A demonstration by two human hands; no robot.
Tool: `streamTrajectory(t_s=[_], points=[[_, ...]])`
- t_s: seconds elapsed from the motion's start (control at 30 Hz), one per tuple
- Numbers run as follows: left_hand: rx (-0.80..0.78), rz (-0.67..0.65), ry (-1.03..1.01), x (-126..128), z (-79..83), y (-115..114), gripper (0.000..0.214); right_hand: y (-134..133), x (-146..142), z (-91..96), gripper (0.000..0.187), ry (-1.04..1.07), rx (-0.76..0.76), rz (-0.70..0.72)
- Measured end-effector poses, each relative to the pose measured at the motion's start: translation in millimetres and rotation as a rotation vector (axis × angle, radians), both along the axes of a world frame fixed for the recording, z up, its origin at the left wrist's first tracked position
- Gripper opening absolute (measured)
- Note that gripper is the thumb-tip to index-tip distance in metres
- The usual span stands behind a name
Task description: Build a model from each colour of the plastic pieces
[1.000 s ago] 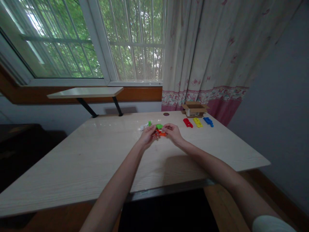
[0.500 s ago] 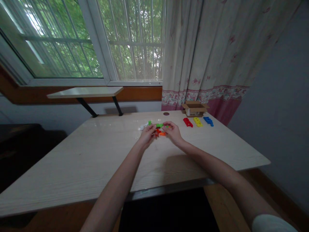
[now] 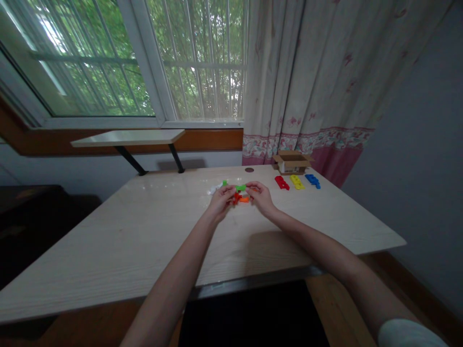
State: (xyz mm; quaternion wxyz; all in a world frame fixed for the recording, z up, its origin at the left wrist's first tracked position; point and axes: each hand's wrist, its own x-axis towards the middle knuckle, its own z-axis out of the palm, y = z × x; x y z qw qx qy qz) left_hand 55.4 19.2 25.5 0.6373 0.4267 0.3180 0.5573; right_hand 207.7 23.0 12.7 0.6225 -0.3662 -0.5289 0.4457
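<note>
Both hands meet over the middle of the pale wooden table (image 3: 144, 241). My left hand (image 3: 221, 201) and my right hand (image 3: 261, 196) are closed on the two ends of a small orange plastic piece (image 3: 240, 197), held just above the tabletop. A green piece (image 3: 240, 187) shows right behind the orange one, between the fingertips; I cannot tell whether a hand holds it. A white piece (image 3: 215, 188) with a small green piece (image 3: 224, 183) lies just beyond my left hand.
A red piece (image 3: 281, 183), a yellow piece (image 3: 297, 181) and a blue piece (image 3: 312, 180) lie in a row at the far right, in front of a small open cardboard box (image 3: 292, 162). A window, a wall shelf and a curtain stand behind the table.
Both hands have drifted slightly away from me with the orange piece between them. The green piece now sits closer to the fingertips.
</note>
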Motion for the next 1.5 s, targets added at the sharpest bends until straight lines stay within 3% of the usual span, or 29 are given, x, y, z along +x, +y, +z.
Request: streamTrajectory(t_s=[0.37, 1.0, 1.3, 1.5], points=[[0.037, -0.034, -0.038, -2.1, -1.5, 2.1, 0.037, 3.0, 0.4, -7.1, 0.033, 0.076, -0.111, 0.161], [0.014, -0.071, -0.004, -0.4, -1.1, 2.0, 0.037, 8.7, -0.4, -17.8, 0.037, 0.032, -0.081, 0.174], [0.04, -0.035, -0.036, -1.4, -2.2, 3.6, 0.035, 4.4, -2.4, -7.6, 0.041, 0.148, -0.171, 0.189], [0.021, 0.01, -0.061, -1.9, -0.1, 4.5, 0.036, 0.2, -1.9, -3.2, 0.04, 0.16, -0.145, 0.219]])
